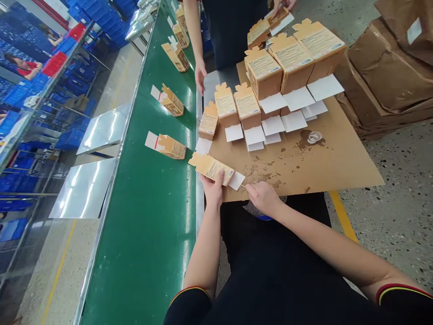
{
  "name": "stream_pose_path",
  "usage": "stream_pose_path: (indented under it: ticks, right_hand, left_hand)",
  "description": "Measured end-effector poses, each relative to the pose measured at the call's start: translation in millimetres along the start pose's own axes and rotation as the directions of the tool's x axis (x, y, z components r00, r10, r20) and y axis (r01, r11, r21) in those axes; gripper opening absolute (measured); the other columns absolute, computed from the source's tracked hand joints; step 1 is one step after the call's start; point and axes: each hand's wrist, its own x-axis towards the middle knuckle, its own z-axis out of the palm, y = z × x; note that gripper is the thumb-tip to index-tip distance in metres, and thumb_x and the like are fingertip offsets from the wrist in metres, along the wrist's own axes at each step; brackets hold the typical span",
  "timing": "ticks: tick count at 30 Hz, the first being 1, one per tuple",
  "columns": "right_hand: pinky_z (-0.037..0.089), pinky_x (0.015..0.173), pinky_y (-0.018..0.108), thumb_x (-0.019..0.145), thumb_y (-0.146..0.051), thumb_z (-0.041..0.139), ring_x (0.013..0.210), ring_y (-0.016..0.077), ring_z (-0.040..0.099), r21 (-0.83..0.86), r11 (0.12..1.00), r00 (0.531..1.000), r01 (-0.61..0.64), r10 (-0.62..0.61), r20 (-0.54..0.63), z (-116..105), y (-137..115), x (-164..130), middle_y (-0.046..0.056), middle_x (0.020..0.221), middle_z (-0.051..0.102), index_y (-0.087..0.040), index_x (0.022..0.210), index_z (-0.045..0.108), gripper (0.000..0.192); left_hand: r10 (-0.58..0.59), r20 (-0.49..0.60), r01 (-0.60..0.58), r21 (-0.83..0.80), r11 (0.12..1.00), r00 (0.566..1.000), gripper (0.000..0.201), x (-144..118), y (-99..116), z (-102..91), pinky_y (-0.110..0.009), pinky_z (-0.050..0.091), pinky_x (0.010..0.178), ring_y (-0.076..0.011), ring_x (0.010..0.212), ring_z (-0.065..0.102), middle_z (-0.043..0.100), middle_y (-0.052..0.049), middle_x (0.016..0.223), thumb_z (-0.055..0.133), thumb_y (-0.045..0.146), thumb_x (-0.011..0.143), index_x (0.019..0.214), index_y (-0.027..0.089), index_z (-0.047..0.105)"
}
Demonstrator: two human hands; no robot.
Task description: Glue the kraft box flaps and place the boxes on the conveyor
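My left hand point(213, 188) is wrapped round a small printed cardboard box point(212, 169), tilted over the near left corner of the cardboard-covered table. The box has notched tan flaps at one end and a white flap point(237, 180) at the other. Beside that white flap, my right hand point(263, 197) is closed in a pinch. A thin light piece shows at its fingertips, too small to name. Beyond my hands, more boxes point(250, 106) of this kind stand in stacked rows, white flaps facing me.
A green conveyor belt point(142, 216) runs along the left, carrying several boxes point(172, 146). On the table's brown cardboard point(334, 167) lie wet spots and a small clear ring-shaped item point(314, 137). A co-worker's hand point(200, 74) is across the table. Large brown wrapped bundles point(379, 72) stand at right.
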Motion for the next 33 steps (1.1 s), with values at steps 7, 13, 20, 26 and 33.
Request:
stream_pose_path:
  ticks: [7,13,20,26,33]
  right_hand:
    - [0.037,0.073,0.033,0.113,-0.013,0.047,0.065,0.0180,0.050,0.148,0.983,0.980,-0.106,0.128,-0.150,-31.9,14.7,-20.3,0.001,0.068,0.058,-0.021,0.088,0.063,0.031]
    - [0.040,0.065,0.029,0.114,-0.017,0.056,0.059,0.0146,0.048,0.307,0.934,0.930,-0.182,0.265,-0.254,-58.9,0.4,-58.0,-0.004,0.064,0.051,-0.023,0.089,0.063,0.026]
    - [0.043,0.060,0.030,0.116,-0.029,0.052,0.056,0.0143,0.048,0.460,0.849,0.912,-0.262,0.374,-0.170,-66.1,-4.7,-65.9,-0.003,0.063,0.050,-0.025,0.086,0.064,0.033]
    - [0.045,0.058,0.029,0.115,-0.034,0.057,0.053,0.0136,0.047,0.530,0.792,0.870,-0.304,0.457,-0.184,-68.5,5.2,-65.5,-0.003,0.062,0.053,-0.024,0.091,0.070,0.029]
    - [0.045,0.054,0.027,0.115,-0.037,0.059,0.051,0.0124,0.049,0.545,0.790,0.858,-0.279,0.460,-0.229,-72.4,11.5,-64.6,-0.003,0.063,0.055,-0.024,0.090,0.070,0.030]
  left_hand:
    - [0.128,-0.008,-0.121,0.282,0.952,0.992,0.097,-27.3,-0.6,5.9,-0.050,0.062,0.119,-0.0341,0.142,0.073,0.071,-0.018,0.148,0.100,0.058,0.079,0.152,0.026,0.046]
    - [0.160,-0.017,-0.135,0.450,0.883,0.987,0.093,-42.7,-3.0,11.6,-0.053,0.059,0.121,-0.0382,0.145,0.071,0.073,-0.019,0.140,0.102,0.050,0.074,0.146,0.022,0.050]
    - [0.087,-0.077,-0.063,0.278,0.959,0.993,0.087,-31.1,16.8,-22.5,-0.060,0.058,0.125,-0.0417,0.144,0.072,0.075,-0.020,0.141,0.108,0.046,0.070,0.138,0.022,0.060]
    - [0.219,-0.412,-0.079,0.332,0.940,0.885,0.111,16.9,41.6,-134.6,-0.059,0.050,0.134,-0.0365,0.158,0.061,0.055,-0.023,0.170,0.107,0.039,0.070,0.154,0.026,0.036]
    - [0.361,-0.553,0.040,0.583,0.811,0.751,0.107,4.7,33.2,-176.1,-0.063,0.041,0.136,-0.0352,0.157,0.055,0.046,-0.021,0.164,0.098,0.035,0.075,0.154,0.026,0.026]
